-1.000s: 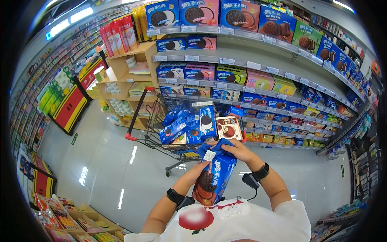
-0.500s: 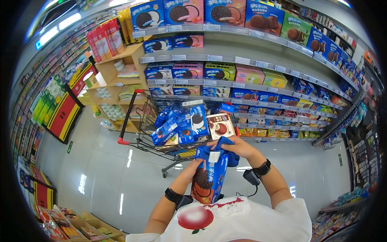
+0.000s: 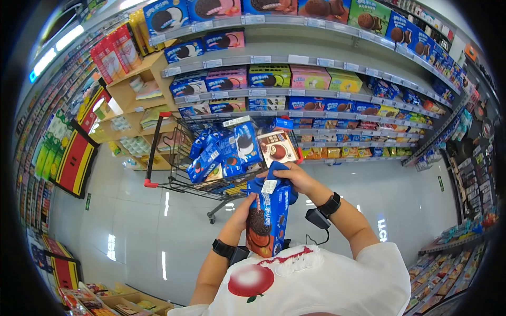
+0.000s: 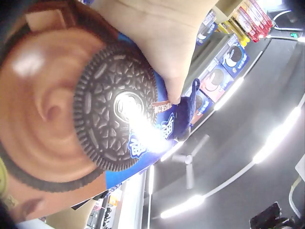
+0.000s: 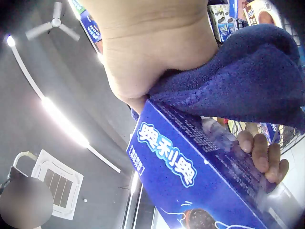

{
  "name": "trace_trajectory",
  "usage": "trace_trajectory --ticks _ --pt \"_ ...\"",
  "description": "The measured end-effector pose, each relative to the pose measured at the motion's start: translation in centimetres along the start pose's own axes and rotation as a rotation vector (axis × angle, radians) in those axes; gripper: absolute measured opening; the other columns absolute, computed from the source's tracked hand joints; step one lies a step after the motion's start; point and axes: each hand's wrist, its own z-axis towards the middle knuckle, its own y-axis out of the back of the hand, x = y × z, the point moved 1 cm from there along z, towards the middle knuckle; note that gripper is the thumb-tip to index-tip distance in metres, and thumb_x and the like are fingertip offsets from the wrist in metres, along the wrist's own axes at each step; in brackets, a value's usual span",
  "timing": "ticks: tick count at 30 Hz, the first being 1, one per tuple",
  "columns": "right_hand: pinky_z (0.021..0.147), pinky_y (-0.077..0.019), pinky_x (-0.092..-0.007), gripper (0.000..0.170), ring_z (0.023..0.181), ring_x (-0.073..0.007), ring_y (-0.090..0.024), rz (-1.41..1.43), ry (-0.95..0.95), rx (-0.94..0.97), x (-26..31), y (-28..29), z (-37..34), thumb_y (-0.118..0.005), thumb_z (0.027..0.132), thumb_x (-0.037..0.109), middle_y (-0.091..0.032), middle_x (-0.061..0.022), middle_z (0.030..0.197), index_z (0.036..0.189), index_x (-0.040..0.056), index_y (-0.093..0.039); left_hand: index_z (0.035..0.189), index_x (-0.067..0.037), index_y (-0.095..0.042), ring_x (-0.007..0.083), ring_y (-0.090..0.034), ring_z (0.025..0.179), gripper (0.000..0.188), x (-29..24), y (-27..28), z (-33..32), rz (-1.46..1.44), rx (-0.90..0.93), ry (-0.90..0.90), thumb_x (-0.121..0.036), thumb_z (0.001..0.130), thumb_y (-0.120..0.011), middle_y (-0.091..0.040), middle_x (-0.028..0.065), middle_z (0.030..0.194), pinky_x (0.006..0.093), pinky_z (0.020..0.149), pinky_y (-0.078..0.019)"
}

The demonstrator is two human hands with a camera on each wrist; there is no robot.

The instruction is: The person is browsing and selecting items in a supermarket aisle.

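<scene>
A blue cookie box [image 3: 268, 224] stands tilted in front of the person's chest, its front printed with a dark sandwich cookie. The left hand [image 3: 241, 215] grips it from the left side, thumb on the printed front. In the right wrist view, left fingers [image 5: 259, 150] curl around the box's far side. At the box's upper end the right hand [image 3: 299, 178] holds a dark blue cloth [image 5: 238, 81] against the box. The cloth hides part of the right fingers. A small white label [image 3: 269, 186] sits near the box's top edge.
Just beyond the hands stands a wire shopping cart [image 3: 182, 185] with a red-ended handle, loaded with several blue cookie packs [image 3: 213, 158] and a white-and-brown box [image 3: 278, 148]. Behind it, store shelves [image 3: 295, 64] carry more cookie boxes. A wooden rack [image 3: 154, 71] is at the left.
The head view has swung, so shelves and cart sit farther left and higher. The box has tilted slightly in the left hand, and the right hand has shifted the cloth along its upper end.
</scene>
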Motion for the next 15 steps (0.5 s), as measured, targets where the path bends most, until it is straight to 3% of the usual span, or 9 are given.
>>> trace_trajectory --ticks 1,5,8,12,13,15 --pt "0.092 -0.0423 -0.0332 0.03 0.104 -0.0211 -0.056 0.045 -0.008 -0.011 -0.1 0.1 -0.3 -0.052 0.085 0.012 -0.058 -0.0163 0.111 0.108 -0.0057 -0.055 0.116 -0.006 -0.05 0.0177 -0.061 0.089 0.044 0.2 0.4 0.3 0.009 0.014 0.014 -0.04 0.09 -0.044 -0.061 0.0086 0.105 0.0322 0.079 -0.0495" --pt "0.096 -0.0355 -0.039 0.029 0.106 -0.0358 -0.052 0.06 0.05 0.021 -0.8 1.7 -1.1 -0.053 0.08 0.02 -0.057 -0.0235 0.108 0.085 -0.0076 -0.061 0.114 -0.005 -0.051 0.0171 -0.06 0.089 0.04 0.4 0.2 0.0 -0.002 -0.044 0.009 -0.037 0.091 -0.043 -0.061 0.0082 0.104 0.0307 0.079 -0.0489" --pt "0.096 -0.0358 -0.0387 0.029 0.107 -0.036 -0.051 0.092 0.155 0.201 -0.5 2.4 -1.3 -0.053 0.08 0.022 -0.059 -0.0232 0.103 0.083 -0.0059 -0.061 0.114 -0.005 -0.051 0.017 -0.06 0.09 0.041 0.1 -0.8 -0.3 -0.013 -0.024 0.022 -0.037 0.091 -0.043 -0.06 0.0084 0.105 0.031 0.08 -0.0486" --pt "0.093 -0.0375 -0.0373 0.03 0.103 -0.0312 -0.054 0.008 0.141 0.026 -1.1 2.0 -1.3 -0.053 0.082 0.026 -0.06 -0.0189 0.104 0.081 -0.0029 -0.061 0.113 -0.004 -0.051 0.0172 -0.06 0.09 0.042 0.2 -0.9 -0.2 0.044 -0.014 0.025 -0.039 0.091 -0.043 -0.06 0.0085 0.104 0.0309 0.08 -0.0486" --pt "0.092 -0.0396 -0.0356 0.028 0.1 -0.025 -0.055 0.033 0.102 0.004 -1.4 2.0 -1.2 -0.051 0.085 0.025 -0.058 -0.0159 0.109 0.084 -0.0014 -0.06 0.113 -0.004 -0.051 0.0172 -0.06 0.09 0.043 0.3 -0.7 -0.1 0.047 0.003 0.028 -0.039 0.091 -0.044 -0.06 0.0085 0.104 0.0307 0.08 -0.0487" --pt "0.09 -0.0425 -0.0335 0.028 0.098 -0.0215 -0.056 0.063 0.044 -0.089 -2.1 1.4 -0.9 -0.05 0.087 0.024 -0.057 -0.0147 0.111 0.092 -0.0017 -0.059 0.112 -0.003 -0.051 0.0167 -0.06 0.089 0.043 0.2 -1.0 0.1 0.05 0.013 0.057 -0.039 0.09 -0.045 -0.06 0.0078 0.103 0.0298 0.079 -0.0486"
